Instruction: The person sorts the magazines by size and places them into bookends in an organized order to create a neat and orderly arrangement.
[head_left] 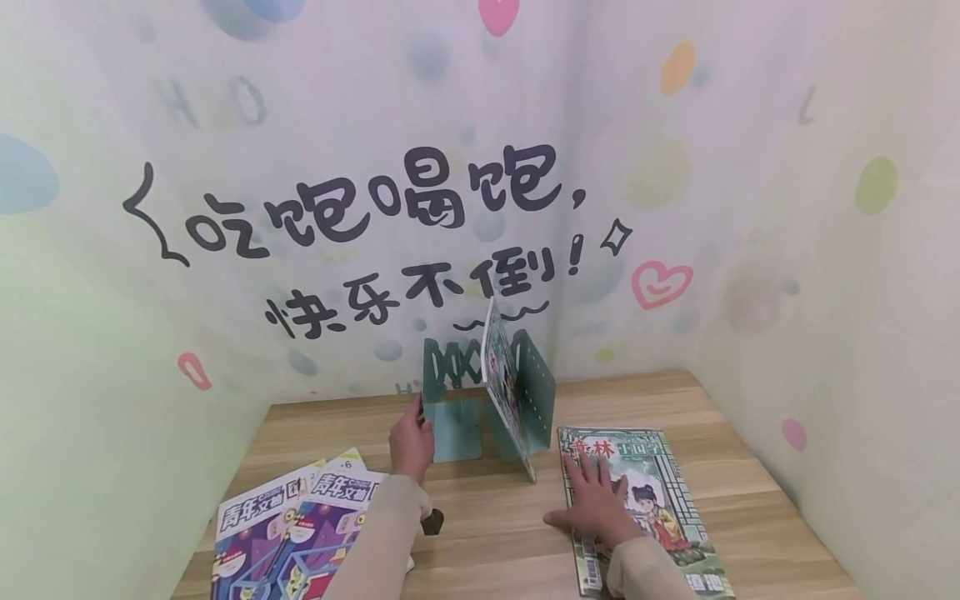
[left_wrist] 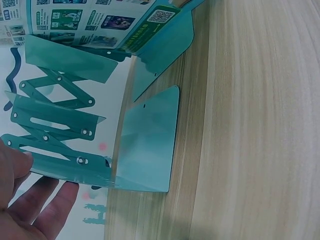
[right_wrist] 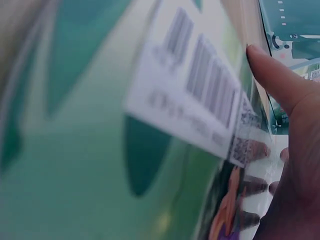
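Wearing pale sleeves (head_left: 386, 525) on both forearms, nearest the camera. Finding overlapping purple magazines (head_left: 251, 542) face up on the near left of the bench (head_left: 487, 550), covering them partly with the left sleeve. Noting a green magazine (head_left: 671, 500) lying face up on the right, title end pointing away. Spreading the right hand (head_left: 596, 504) over its left part, fingers straight and parted, thumb out past the left edge. Seeing a barcode label (right_wrist: 210, 85) and finger reflections on the glossy cover in the right wrist view; being unable to tell fingertip contact.

Pinching the left end plate (head_left: 430, 371) of a teal expanding bookend (head_left: 457, 429) with the left hand (head_left: 411, 446), thumb on the inner side, fingers on the outer. Observing the bookend standing toward the far side of the bench, with links (left_wrist: 59, 78) crisscrossing along its back. Recording an upright magazine (head_left: 504, 383) inside it, standing on edge and tilting slightly, nearer the right end plate (head_left: 537, 396) than the left. Viewing, farthest off, a pale backdrop (head_left: 360, 83) bearing black Chinese lettering (head_left: 433, 187) and coloured spots (head_left: 678, 68).
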